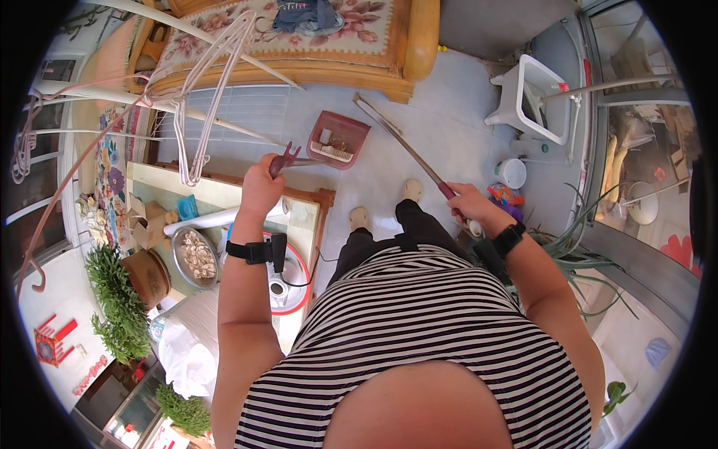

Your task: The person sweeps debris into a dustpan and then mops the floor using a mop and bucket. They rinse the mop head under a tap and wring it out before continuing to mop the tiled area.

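My left hand [262,188] grips the top of the handle of a long-handled maroon dustpan [359,133], beside a forked plastic piece. The pan rests on the tiled floor, and a small white block and brownish debris lie in it behind a pale comb strip. My right hand [475,206] is closed around the maroon grip of a broom [419,154]. Its metal stick slants down and forward to the narrow broom head, on the floor to the right of the dustpan and apart from it. Both wrists wear black bands.
A wooden sofa [412,53] with a floral cover stands ahead. White hangers [193,112] hang from a rack at left. Nearby, a table [305,210] bears a metal bowl [178,264] and a red-rimmed basin [305,269]. A white stool [521,101], bucket [511,173] and aloe-like plant [578,252] stand at right.
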Demonstrator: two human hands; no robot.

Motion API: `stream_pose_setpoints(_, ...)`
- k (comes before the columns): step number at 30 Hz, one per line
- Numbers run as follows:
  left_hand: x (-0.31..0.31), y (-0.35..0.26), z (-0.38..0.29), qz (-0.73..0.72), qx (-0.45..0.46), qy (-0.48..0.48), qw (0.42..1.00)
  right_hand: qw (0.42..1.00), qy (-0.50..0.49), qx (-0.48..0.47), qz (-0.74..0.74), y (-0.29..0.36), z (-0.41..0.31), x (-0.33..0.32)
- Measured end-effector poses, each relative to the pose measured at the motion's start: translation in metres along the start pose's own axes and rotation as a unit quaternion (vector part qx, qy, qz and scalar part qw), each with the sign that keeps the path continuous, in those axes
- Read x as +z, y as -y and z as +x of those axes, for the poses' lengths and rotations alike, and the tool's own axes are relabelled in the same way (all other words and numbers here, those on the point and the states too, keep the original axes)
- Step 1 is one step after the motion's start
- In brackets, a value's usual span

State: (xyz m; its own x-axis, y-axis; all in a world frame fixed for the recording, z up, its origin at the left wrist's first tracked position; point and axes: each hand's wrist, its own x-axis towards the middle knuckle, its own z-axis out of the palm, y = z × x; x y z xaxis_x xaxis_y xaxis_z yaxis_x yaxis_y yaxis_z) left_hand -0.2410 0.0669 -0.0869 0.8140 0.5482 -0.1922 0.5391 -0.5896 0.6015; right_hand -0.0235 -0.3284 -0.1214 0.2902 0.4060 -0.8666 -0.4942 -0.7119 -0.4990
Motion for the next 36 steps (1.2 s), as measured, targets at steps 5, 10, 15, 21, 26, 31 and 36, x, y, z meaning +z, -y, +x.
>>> stream_pose_setpoints(5,0.011,-0.005,0.006,-0.022,-0.025,-0.013,0.999,0.986,0.003,-0.094,-0.138,0.034,0.093,0.024)
stream_pose_setpoints(10,0.016,-0.003,-0.003,-0.016,-0.058,-0.017,0.998,0.968,-0.063,-0.085,-0.229,0.069,0.173,0.076)
stream_pose_setpoints(15,0.018,0.006,-0.014,-0.028,-0.076,-0.012,0.997,0.706,0.085,-0.231,-0.663,0.055,0.187,0.096)
stream_pose_setpoints(21,0.02,0.02,-0.021,-0.018,-0.076,-0.031,0.996,0.94,0.109,-0.086,-0.311,0.039,0.091,0.039)
stream_pose_setpoints(26,0.02,0.026,-0.022,-0.033,-0.084,-0.039,0.995,0.986,0.069,-0.029,-0.148,0.025,-0.022,-0.005)
stream_pose_setpoints(31,0.03,0.022,0.009,-0.003,-0.061,-0.043,0.997,0.995,0.007,-0.048,-0.09,0.009,-0.066,-0.013)
stream_pose_setpoints(36,0.04,0.009,0.059,-0.016,-0.021,-0.061,0.998,0.998,-0.05,-0.003,-0.025,-0.013,-0.086,-0.024)
